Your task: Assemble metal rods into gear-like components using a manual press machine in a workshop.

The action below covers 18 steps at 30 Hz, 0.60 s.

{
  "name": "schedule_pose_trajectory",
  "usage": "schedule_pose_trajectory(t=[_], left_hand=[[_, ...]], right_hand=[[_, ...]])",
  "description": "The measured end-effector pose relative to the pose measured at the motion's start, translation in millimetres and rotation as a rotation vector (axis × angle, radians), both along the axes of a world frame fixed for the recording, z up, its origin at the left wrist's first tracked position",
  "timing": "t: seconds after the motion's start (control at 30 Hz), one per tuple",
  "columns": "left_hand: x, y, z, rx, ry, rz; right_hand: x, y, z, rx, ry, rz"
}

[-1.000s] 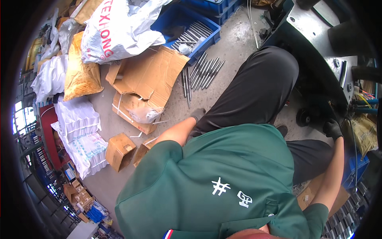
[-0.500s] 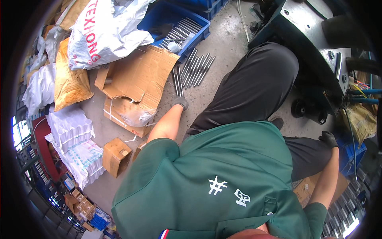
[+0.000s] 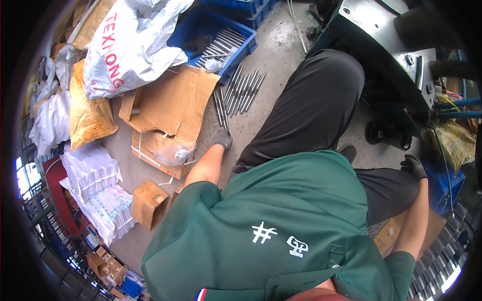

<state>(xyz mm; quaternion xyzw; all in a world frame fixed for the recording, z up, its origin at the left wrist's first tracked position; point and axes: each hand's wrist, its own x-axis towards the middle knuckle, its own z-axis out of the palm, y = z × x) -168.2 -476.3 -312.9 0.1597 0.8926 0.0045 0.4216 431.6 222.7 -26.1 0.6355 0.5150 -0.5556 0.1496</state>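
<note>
My left hand (image 3: 222,139), in a dark grey glove, is down at the floor with its fingers closed at the near end of a slim metal rod (image 3: 224,114). Beside that rod, several more shiny rods (image 3: 243,93) with darker middle sections lie roughly side by side on the concrete. The palm side of this hand is hidden. Over at the right, my right hand (image 3: 414,166), also gloved in dark grey, rests by my bent knee. Its fingers are spread a little and hold nothing.
A blue bin (image 3: 246,52) beyond the loose rods contains more rods and a dark glove. An opened cardboard box (image 3: 173,100) stands left of my left hand, under a white woven sack (image 3: 120,50). Heavy dark machinery (image 3: 371,55) stands at the far right.
The view has shifted slightly. My left hand stays at the near ends of the rods, and my right hand remains by my knee with its fingers a little more spread.
</note>
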Motion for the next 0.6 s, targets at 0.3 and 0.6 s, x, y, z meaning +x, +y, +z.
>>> schedule_pose_trajectory(t=[0.3, 0.6], left_hand=[[-23, 19, 5, -0.108, -0.094, -0.233], [-13, 32, 100, 0.384, 0.059, -0.123]], right_hand=[[-29, -36, 27, 0.047, 0.023, 0.032], [-62, -54, 48, 0.155, 0.030, 0.085]])
